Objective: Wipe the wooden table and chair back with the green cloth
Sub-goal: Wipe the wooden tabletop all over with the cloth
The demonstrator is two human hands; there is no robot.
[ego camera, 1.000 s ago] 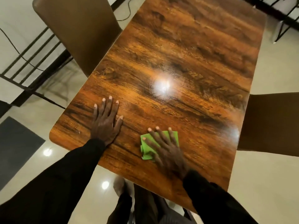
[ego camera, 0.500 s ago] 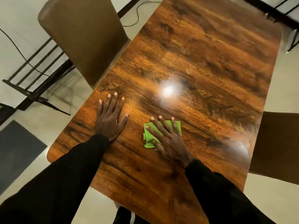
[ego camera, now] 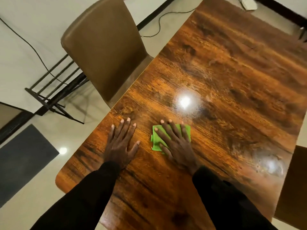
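A glossy wooden table (ego camera: 224, 77) fills the middle and right of the head view. A folded green cloth (ego camera: 157, 141) lies flat on it near the front. My right hand (ego camera: 176, 143) presses down on the cloth with straight, spread fingers and covers most of it. My left hand (ego camera: 120, 143) rests flat on the bare wood just left of the cloth, fingers spread. A brown chair back (ego camera: 104, 47) stands against the table's left edge, beyond my left hand.
A second brown chair (ego camera: 292, 188) sits at the table's right edge. A black metal rack (ego camera: 54, 90) and a black cable (ego camera: 29, 45) lie on the pale floor at left. A dark mat (ego camera: 23, 161) is at lower left. A white device (ego camera: 248, 4) lies on the floor at top right.
My right hand has slid the green cloth forward across the table, away from the front edge. My left hand has also moved forward along the wood. The view has shifted forward too.
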